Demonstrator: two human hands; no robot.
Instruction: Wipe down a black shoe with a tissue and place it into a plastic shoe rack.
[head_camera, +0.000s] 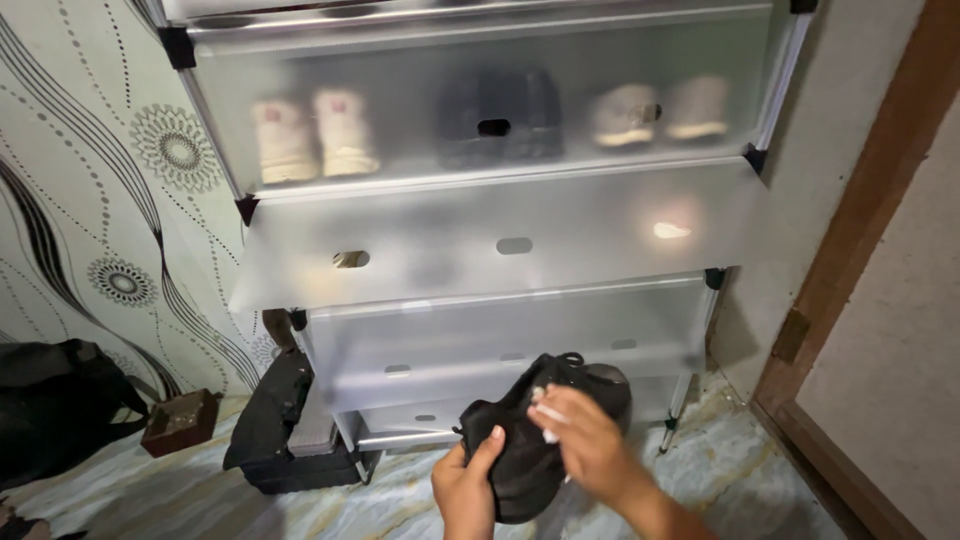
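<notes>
Left hand (467, 487) gripping black shoe (535, 440); my right hand (590, 440) pinching small white piece (546, 410) against it, before frosted shoe cabinet (500, 240).

A black shoe (530, 440) of matt, soft-looking cloth is gripped by the left hand (468, 490), and a small white piece, perhaps cloth or paper, is pressed on it by the right hand (590, 445). The shoe rack (500, 230) is fronted with frosted, translucent plastic flaps, smooth with a dull sheen, and framed with glossy metal tubes (780, 85) joined by black plastic corners. The floor (740, 470) is laid with polished, marble-patterned tiles that look smooth and slightly glossy. The wall (90, 200) is covered with matt patterned wallpaper. A door frame (860, 210) of brown wood with a dull finish is seen at the right. A black bag (50, 400) of matt cloth is seen at the left.
</notes>
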